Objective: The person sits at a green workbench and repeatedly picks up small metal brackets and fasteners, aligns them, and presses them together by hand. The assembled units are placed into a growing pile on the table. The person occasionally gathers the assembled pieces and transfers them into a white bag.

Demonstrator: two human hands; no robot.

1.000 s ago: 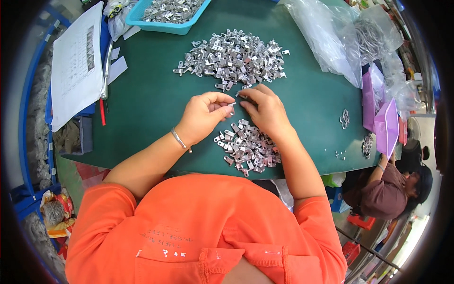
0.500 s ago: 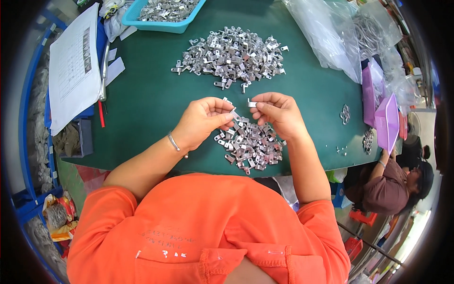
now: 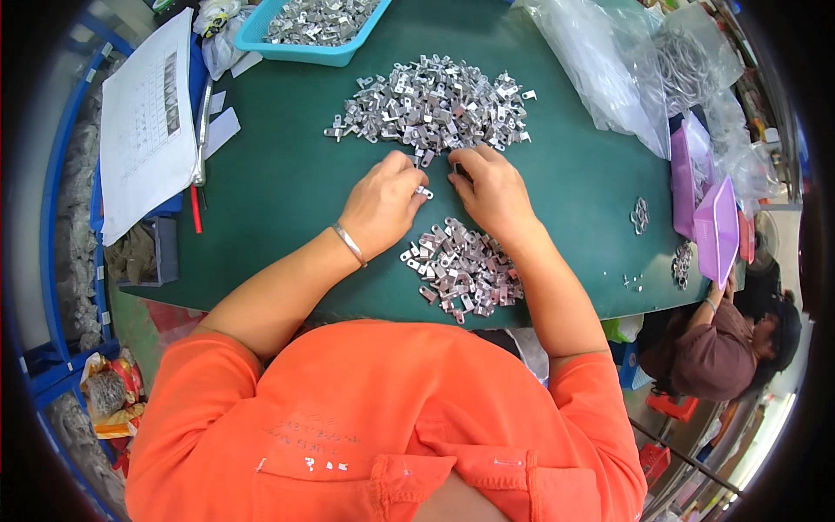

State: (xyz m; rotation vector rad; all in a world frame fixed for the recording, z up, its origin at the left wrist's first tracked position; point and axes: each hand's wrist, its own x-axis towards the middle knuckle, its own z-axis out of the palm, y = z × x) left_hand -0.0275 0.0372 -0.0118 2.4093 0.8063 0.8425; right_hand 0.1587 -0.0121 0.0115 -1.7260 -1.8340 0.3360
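A large heap of small L-shaped metal brackets (image 3: 435, 100), each with a hole, lies on the far side of the green table. My left hand (image 3: 383, 200) is closed at the heap's near edge, with a small metal bracket (image 3: 424, 192) sticking out below its fingers. Just to the right, my right hand (image 3: 493, 193) reaches the same edge with its fingers curled together. What sits between those fingertips is mostly hidden. Nearer to me, below both hands, is a smaller pile of brackets (image 3: 465, 270).
A blue basket (image 3: 326, 54) of metal parts stands at the far left, near papers (image 3: 150, 130). On the right lie clear plastic bags (image 3: 600, 70), purple bins (image 3: 717, 228) and metal rings (image 3: 639, 216). Another person (image 3: 718, 348) sits beyond the table's right end.
Both hands have moved away from above the near pile to the far heap's near edge. The bracket that showed in my right fingertips is no longer plainly visible.
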